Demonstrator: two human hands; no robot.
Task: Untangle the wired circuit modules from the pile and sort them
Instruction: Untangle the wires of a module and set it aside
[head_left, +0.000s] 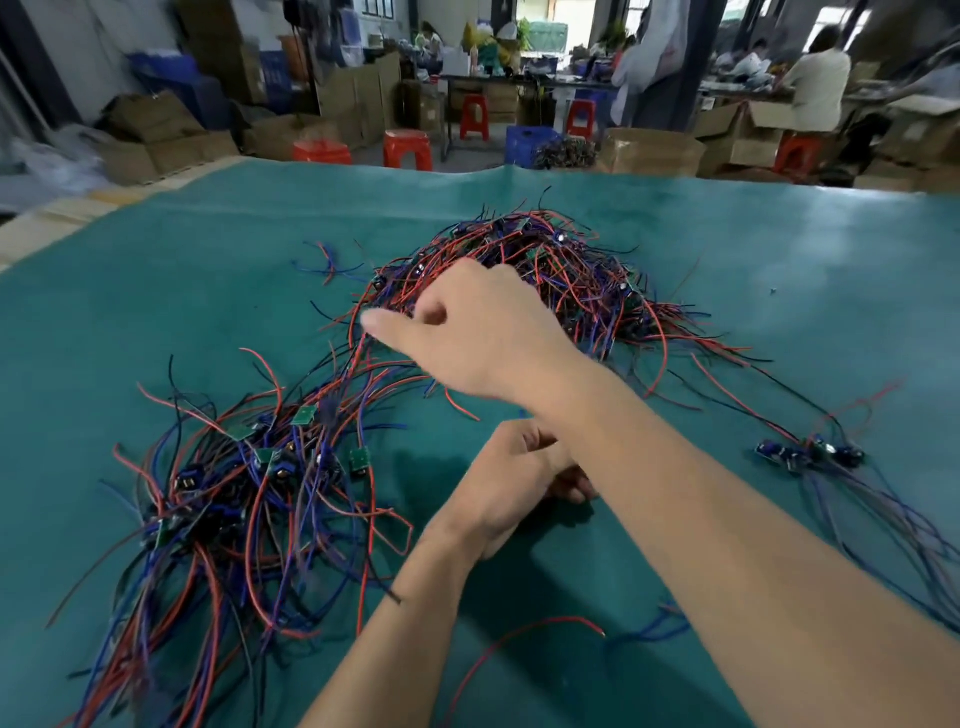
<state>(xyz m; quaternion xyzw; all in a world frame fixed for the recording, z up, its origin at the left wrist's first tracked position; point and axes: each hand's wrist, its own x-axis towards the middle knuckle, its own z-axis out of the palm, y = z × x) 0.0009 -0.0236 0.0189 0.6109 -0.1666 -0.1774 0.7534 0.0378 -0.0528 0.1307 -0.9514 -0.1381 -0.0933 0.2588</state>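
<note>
The right hand (467, 338) is reached across into the near side of the tangled pile (545, 275) at the middle of the worktop (156, 291), fingers curled into the wires there. The left hand (514, 473) is held below the right forearm, its fingers hidden, so its state cannot be told. Looser modules (249, 483) are spread toward the near left edge, a small group (810, 452) toward the right edge.
</note>
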